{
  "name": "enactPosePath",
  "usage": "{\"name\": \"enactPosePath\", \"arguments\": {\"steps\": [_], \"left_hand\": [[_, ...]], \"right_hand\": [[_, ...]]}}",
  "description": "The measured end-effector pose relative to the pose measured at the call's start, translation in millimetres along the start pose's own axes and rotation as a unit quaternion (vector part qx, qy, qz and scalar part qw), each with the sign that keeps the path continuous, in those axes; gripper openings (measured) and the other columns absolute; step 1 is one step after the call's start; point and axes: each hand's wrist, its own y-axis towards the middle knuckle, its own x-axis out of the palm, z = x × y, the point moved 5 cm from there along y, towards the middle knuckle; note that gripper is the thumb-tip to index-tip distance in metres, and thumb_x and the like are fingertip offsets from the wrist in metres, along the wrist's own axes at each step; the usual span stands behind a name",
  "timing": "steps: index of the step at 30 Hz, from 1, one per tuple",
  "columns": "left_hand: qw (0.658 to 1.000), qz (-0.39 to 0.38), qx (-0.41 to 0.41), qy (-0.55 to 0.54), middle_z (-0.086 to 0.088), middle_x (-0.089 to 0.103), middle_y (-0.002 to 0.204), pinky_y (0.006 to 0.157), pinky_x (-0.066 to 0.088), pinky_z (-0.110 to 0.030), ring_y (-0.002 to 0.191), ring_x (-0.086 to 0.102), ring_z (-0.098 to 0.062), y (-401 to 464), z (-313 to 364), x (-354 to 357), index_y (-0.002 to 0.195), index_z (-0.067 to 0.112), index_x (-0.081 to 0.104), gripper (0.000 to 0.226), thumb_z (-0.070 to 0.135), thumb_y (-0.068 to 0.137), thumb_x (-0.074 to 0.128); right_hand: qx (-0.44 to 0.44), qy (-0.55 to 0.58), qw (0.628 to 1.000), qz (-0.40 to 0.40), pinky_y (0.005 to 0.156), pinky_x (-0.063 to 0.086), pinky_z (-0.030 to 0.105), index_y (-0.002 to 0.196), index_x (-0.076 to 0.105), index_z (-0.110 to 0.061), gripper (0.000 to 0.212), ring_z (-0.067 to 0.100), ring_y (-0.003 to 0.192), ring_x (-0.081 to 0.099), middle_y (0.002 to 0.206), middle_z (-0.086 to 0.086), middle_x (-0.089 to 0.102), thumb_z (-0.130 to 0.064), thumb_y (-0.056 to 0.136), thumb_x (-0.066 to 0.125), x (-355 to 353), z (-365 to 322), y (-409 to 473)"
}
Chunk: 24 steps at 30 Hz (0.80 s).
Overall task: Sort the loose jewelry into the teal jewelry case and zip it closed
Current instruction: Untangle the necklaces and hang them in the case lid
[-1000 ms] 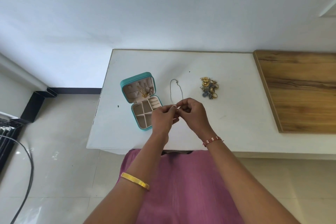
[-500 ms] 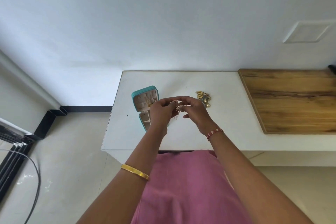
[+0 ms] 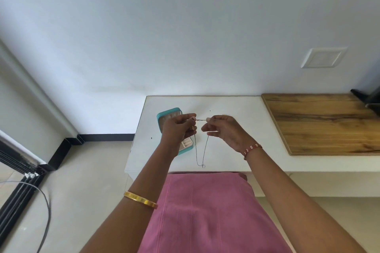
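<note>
A thin chain necklace (image 3: 202, 150) is pinched at its ends between the left hand (image 3: 178, 127) and right hand (image 3: 223, 129), now pulled apart and raised since before, its loop hanging below, while the open teal jewelry case (image 3: 167, 115) behind the left hand remains unzipped.

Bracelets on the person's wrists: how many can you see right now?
2. A plain gold bangle sits on the left forearm, low in the head view. A red and white beaded bracelet circles the right wrist, just behind the right hand. None looks hidden.
</note>
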Motion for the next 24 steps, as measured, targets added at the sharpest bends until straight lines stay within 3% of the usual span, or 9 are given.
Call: {"name": "enactPosePath", "arguments": {"steps": [5,7,12,15,18,24], "left_hand": [[0.994,0.053,0.003,-0.093,-0.007,0.055,0.070,0.057,0.055,-0.019,0.046,0.056,-0.007,-13.0,8.4,-19.6,0.090,0.003,0.064,0.012,-0.001,0.090,0.053],[0.988,0.078,0.013,-0.132,-0.009,0.053,0.068,0.056,0.054,-0.018,0.045,0.053,-0.008,-17.3,14.2,-28.9,0.096,0.001,0.062,0.014,-0.002,0.091,0.049],[0.971,0.146,0.015,-0.191,-0.009,0.055,0.066,0.055,0.055,-0.018,0.040,0.052,-0.006,-22.6,18.9,-52.2,0.108,0.000,0.060,0.022,-0.004,0.094,0.043],[0.968,0.162,-0.001,-0.192,-0.005,0.060,0.058,0.055,0.055,-0.019,0.046,0.054,-0.009,-24.0,10.8,-52.5,0.111,-0.001,0.060,0.025,-0.003,0.095,0.040],[0.969,0.173,-0.021,-0.176,-0.012,0.057,0.079,0.055,0.054,-0.019,0.061,0.051,-0.015,-27.1,-4.2,-48.3,0.113,-0.002,0.059,0.027,-0.004,0.095,0.039],[0.991,0.106,-0.075,-0.041,-0.015,0.059,0.086,0.060,0.054,-0.022,0.074,0.057,-0.023,-28.5,-32.1,-35.1,0.095,0.003,0.065,0.030,-0.010,0.090,0.039]], "right_hand": [[0.014,0.142,0.990,0.021,0.073,0.056,0.036,0.059,0.046,-0.011,0.034,0.019,0.051,0.055,0.047,0.003,0.048,-0.014,0.093,0.050,-13.6,-10.7,-8.7],[0.018,0.182,0.983,0.030,0.067,0.057,0.035,0.056,0.044,-0.013,0.038,0.016,0.044,0.049,0.043,0.001,0.042,-0.018,0.093,0.049,-22.6,-14.3,-11.9],[-0.007,0.246,0.967,0.063,0.060,0.054,0.029,0.047,0.049,-0.017,0.049,0.013,0.039,0.039,0.040,-0.003,0.036,-0.025,0.094,0.046,-43.8,-23.7,-18.1],[-0.027,0.259,0.964,0.059,0.060,0.054,0.027,0.057,0.053,-0.016,0.039,0.011,0.040,0.039,0.041,-0.004,0.036,-0.025,0.095,0.045,-41.0,-32.7,-19.5],[-0.058,0.247,0.966,0.055,0.055,0.050,0.022,0.074,0.054,-0.013,0.025,0.009,0.040,0.037,0.042,-0.005,0.037,-0.019,0.095,0.042,-32.1,-49.3,-23.5],[-0.096,0.100,0.990,-0.003,0.042,0.029,0.018,0.087,0.062,-0.009,0.022,0.008,0.040,0.033,0.046,-0.005,0.041,-0.013,0.095,0.042,4.4,-104.7,-35.2]]}}
